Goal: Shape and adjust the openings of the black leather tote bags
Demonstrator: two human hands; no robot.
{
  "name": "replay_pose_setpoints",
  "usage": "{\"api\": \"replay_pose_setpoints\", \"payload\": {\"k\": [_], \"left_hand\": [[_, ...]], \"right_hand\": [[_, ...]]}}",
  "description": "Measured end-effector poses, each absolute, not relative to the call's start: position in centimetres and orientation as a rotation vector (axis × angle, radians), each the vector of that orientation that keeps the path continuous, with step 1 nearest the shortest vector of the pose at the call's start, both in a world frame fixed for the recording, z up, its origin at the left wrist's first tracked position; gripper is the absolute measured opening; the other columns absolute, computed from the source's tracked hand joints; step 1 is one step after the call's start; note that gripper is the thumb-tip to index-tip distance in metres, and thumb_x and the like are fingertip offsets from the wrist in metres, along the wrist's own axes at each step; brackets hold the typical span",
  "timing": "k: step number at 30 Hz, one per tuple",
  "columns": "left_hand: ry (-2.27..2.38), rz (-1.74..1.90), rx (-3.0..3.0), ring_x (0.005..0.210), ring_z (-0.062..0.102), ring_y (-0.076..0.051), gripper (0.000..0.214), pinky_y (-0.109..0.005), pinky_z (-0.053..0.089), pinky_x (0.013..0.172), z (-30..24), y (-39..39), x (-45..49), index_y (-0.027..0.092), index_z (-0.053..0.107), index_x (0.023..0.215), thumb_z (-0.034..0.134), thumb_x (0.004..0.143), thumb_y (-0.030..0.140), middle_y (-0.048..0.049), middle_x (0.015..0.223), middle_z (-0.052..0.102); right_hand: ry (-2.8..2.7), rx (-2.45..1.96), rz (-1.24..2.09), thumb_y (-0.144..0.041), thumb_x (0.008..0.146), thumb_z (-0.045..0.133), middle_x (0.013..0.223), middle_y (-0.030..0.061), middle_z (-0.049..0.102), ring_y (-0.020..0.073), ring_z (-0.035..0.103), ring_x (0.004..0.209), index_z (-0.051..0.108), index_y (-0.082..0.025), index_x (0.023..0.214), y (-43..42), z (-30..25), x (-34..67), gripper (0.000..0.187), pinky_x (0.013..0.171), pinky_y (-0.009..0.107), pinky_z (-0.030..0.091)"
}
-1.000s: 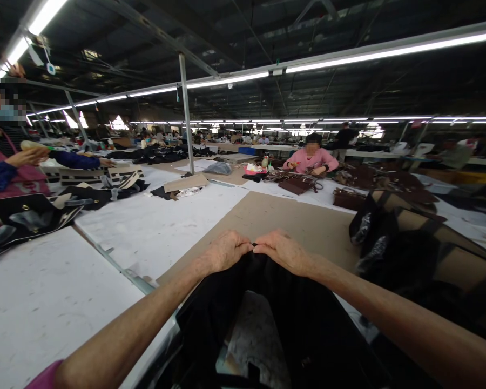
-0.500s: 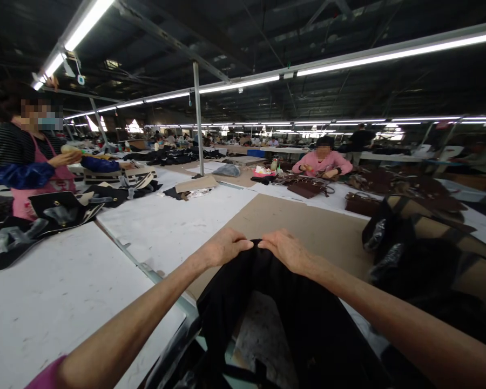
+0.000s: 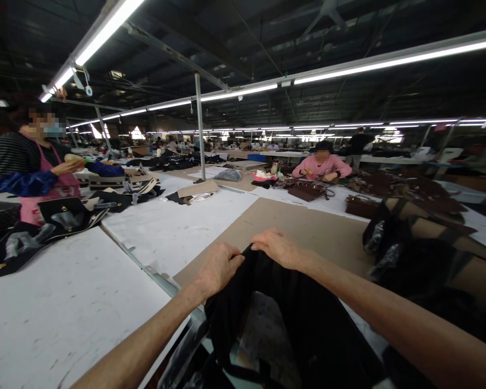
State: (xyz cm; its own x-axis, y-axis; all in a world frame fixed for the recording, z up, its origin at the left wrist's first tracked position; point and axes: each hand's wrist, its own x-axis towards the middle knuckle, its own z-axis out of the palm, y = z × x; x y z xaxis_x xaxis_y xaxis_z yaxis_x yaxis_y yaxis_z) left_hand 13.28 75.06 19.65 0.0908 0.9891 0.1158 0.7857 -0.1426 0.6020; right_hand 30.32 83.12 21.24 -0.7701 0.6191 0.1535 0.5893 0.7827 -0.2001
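A black bag (image 3: 291,313) lies open in front of me, its far rim resting on a brown cardboard sheet (image 3: 308,227). My left hand (image 3: 218,266) is closed on the bag's rim at its left side. My right hand (image 3: 279,247) grips the far rim beside it, fingers curled over the edge. The two hands are a short gap apart. Pale paper stuffing (image 3: 263,335) shows inside the bag's opening.
A pile of black and tan bags (image 3: 421,254) lies at my right. A person in a pink apron (image 3: 36,167) works at the left table beside black bag parts (image 3: 60,216). Another person in pink (image 3: 322,165) sits across, with brown bags (image 3: 308,189) nearby. A steel post (image 3: 200,129) rises mid-table.
My left hand has drawn back toward me along the bag's rim, so the hands no longer touch. The camera view has turned slightly left.
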Motion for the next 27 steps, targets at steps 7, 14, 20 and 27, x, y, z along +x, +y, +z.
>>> {"api": "replay_pose_setpoints", "payload": {"k": [7,14,20,27], "left_hand": [[1.792,0.645,2.050,0.050,0.037,-0.009,0.028,-0.021,0.025,0.049,20.0,75.1,13.1,0.013,0.053,0.054,0.039,0.075,0.024,0.0022,0.048,0.041],[1.906,0.497,2.105,0.060,0.048,-0.013,0.030,-0.024,0.030,0.057,20.4,71.2,11.8,0.017,0.052,0.060,0.035,0.081,0.029,-0.0014,0.062,0.053],[1.792,0.834,2.007,0.074,0.052,-0.013,0.033,-0.023,0.037,0.069,18.8,66.9,12.2,0.019,0.056,0.071,0.032,0.086,0.035,-0.0028,0.087,0.054],[1.797,0.944,1.879,0.065,0.050,-0.013,0.031,-0.021,0.038,0.062,16.5,65.2,11.7,0.018,0.056,0.075,0.036,0.086,0.039,0.0004,0.072,0.057]], "right_hand": [[-2.754,-1.008,0.165,-0.027,0.089,0.044,0.062,-0.0016,0.053,0.0126,0.048,0.064,0.058,-0.018,0.072,83.5,20.7,30.2,0.024,0.060,0.022,0.031],[-2.805,-1.247,0.139,-0.033,0.092,0.035,0.075,0.0067,0.060,0.0189,0.055,0.069,0.054,-0.016,0.082,83.9,20.3,35.4,0.028,0.058,0.026,0.033],[-2.803,-1.407,0.061,-0.038,0.094,0.032,0.083,0.0083,0.062,0.0219,0.057,0.080,0.054,-0.016,0.082,82.4,20.6,37.4,0.034,0.066,0.028,0.038],[-2.762,-1.527,-0.136,-0.038,0.093,0.034,0.082,0.0101,0.063,0.0248,0.058,0.081,0.057,-0.017,0.081,81.9,20.7,36.5,0.033,0.066,0.031,0.038]]}}
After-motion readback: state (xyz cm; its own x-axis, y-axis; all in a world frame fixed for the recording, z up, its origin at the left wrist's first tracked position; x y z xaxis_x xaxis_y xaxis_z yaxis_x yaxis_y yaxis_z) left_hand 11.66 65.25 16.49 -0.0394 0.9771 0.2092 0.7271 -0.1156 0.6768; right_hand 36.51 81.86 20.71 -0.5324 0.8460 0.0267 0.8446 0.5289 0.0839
